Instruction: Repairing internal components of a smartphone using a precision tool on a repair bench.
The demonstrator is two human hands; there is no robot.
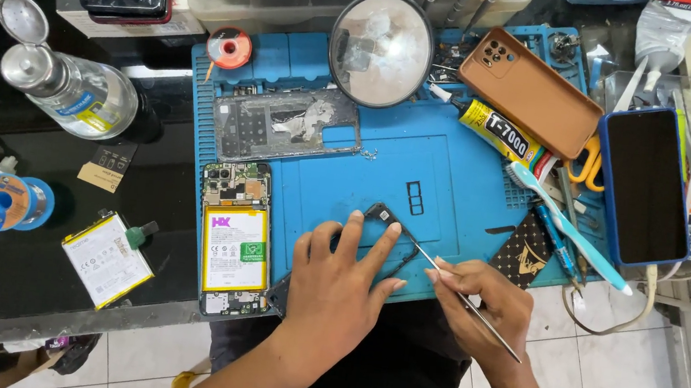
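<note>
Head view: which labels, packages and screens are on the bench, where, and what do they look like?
Opened phone's battery: left of left hand, yellow-edged white label, green patch.
Loose battery: bench front left, white, yellow edge.
Glue tube: mat's upper right, yellow and black.
Dark phone screen: right, blue case.
Right hand: holds tweezers.

A thin black phone frame (383, 224) lies flat on the blue work mat at the desk's near edge, set at a slant, one corner pointing away toward the mat's middle. Most of it is hidden under the left hand (341, 285), which presses down on it with fingers spread. Slim metal tweezers (465, 301), pinched in the right hand (480, 309), lie slanted, their tip touching the frame's right edge.
</note>
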